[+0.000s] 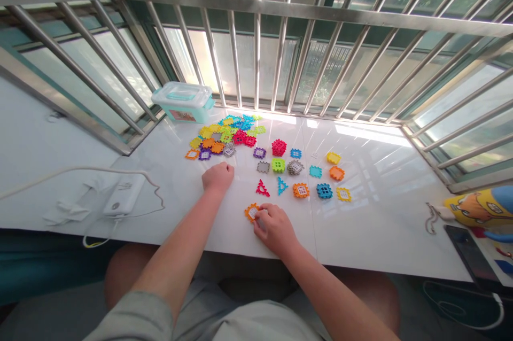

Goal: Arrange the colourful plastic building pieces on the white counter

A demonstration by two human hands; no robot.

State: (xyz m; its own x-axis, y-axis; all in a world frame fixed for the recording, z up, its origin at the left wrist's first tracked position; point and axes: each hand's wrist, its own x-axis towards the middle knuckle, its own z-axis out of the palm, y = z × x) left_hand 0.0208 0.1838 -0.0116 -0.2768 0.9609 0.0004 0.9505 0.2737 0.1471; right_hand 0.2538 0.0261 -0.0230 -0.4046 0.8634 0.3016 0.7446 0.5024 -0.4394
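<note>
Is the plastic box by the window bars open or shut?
Shut: the clear lid sits over the whole top of the turquoise box.

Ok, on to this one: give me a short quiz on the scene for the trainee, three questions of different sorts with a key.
1. Multiple choice: which hand is at the orange piece nearest the front edge of the white table?
A) the left only
B) the right only
C) both

2. True or false: the turquoise box by the window bars has its lid on.

3. Fill in: on the table, a red triangle lies beside a ___ triangle.

Key:
1. B: the right hand has its fingertips on it.
2. True.
3. Blue.
</note>
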